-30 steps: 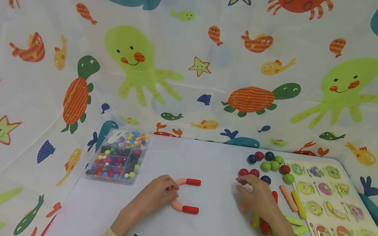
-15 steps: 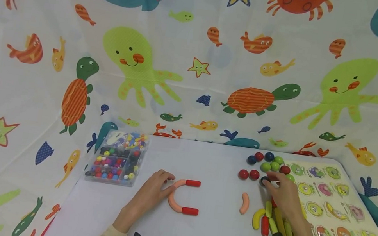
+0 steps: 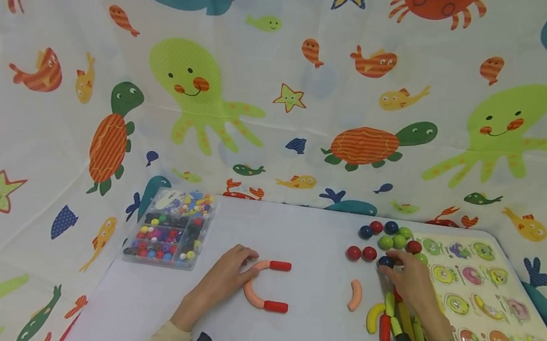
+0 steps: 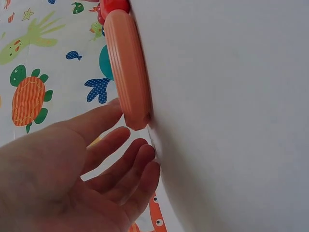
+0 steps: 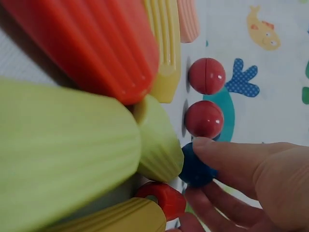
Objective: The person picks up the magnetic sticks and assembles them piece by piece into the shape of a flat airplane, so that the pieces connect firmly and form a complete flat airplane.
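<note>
In the head view two curved peach rods (image 3: 252,294) form a C on the white table, with straight red rods (image 3: 275,307) extending from both ends. My left hand (image 3: 224,275) is at the left of this C. Its thumb touches a peach rod (image 4: 128,67) in the left wrist view, and the other fingers are loosely bent beside it. At the right, my right hand (image 3: 413,281) pinches a dark blue ball (image 5: 197,166) between thumb and fingers. Two red balls (image 5: 206,76) sit beside it in the right wrist view.
Several red, blue and green balls (image 3: 399,242) are grouped at the back right. Under the right wrist lie yellow, green and red rods (image 3: 385,329), with a curved peach rod (image 3: 355,295) nearby. A picture puzzle board (image 3: 501,318) lies far right, a compartmented bead box (image 3: 165,262) at left.
My right hand has moved right, from above the rods and a loose peach rod to the dark blue ball. My left hand's grip on the peach curve has loosened, with the hand shifted slightly left.
</note>
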`<state>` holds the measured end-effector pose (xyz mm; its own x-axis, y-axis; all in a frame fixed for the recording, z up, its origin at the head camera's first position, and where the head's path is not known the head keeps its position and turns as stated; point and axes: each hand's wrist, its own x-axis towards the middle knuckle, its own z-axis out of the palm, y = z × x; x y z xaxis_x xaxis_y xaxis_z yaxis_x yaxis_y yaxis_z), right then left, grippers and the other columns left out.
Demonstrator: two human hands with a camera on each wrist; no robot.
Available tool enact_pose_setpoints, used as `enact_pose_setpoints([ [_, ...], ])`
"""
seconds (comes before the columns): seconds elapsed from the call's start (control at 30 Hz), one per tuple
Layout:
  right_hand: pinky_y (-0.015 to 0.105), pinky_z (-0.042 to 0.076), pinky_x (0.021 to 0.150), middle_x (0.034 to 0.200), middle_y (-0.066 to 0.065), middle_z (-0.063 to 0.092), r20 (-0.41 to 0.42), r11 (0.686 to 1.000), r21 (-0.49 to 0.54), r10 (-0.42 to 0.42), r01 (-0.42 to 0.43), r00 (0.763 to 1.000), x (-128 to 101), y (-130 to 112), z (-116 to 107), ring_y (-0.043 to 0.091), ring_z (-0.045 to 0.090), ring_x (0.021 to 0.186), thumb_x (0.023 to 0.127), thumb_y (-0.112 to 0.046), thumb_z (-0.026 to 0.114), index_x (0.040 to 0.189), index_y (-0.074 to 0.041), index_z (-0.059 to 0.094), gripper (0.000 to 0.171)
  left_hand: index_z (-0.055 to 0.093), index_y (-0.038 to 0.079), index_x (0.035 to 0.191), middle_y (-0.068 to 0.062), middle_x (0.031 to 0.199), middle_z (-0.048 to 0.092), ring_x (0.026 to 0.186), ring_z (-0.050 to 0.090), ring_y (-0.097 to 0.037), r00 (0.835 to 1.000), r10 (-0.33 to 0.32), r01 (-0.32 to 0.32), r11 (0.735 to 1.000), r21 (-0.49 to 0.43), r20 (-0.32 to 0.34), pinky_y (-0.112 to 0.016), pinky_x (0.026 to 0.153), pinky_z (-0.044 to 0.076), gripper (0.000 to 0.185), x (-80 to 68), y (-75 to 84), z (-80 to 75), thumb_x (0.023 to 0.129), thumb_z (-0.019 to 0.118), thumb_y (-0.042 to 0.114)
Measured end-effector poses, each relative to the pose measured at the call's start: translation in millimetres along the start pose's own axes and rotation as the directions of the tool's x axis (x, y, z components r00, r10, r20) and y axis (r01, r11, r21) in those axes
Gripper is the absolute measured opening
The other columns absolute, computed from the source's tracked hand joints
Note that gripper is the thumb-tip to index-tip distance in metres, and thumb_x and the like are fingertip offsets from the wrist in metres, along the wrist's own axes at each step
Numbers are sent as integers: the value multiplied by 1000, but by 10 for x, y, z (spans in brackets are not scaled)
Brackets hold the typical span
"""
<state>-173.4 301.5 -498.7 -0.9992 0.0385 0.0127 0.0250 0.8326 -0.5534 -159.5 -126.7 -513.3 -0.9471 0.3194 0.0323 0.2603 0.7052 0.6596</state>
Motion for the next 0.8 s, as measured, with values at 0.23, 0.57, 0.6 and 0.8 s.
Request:
enact_pose_setpoints([
  [0.23,23,52,66,123,21,65,9,1000,15,7,-8,1000,-16,10,-15,28,58,96,93,-20,74,136,-2,59,49,64,9,128,1,108,62,96,55,-12,1000,28,-28,1000,0,10,-32,89,53,38,37,2,41,95,72,26],
  [0.57,54,55,90,123,20,66,-75,990,12,-140,142,987,-63,-198,-68,35,62,108,93,-17,75,135,-3,61,46,67,10,121,6,93,56,85,51,-11,999,30,-30,999,-26,16,-22,74,47,30,47,-6,46,95,72,24],
  [0.6,55,55,91,123,19,66,-73,987,13,-157,158,985,-72,-242,-55,35,62,109,93,-17,75,134,-3,61,46,68,10,121,6,92,56,85,51,-10,999,31,-30,999,-30,16,-21,73,47,30,47,-5,44,95,72,24],
  [0.8,50,56,91,117,11,69,-13,977,80,-196,196,981,-145,-558,113,30,64,107,91,-17,77,129,-6,66,41,68,9,120,6,91,56,82,50,-9,999,45,-44,999,-24,14,-21,71,45,28,48,-5,46,95,72,23],
])
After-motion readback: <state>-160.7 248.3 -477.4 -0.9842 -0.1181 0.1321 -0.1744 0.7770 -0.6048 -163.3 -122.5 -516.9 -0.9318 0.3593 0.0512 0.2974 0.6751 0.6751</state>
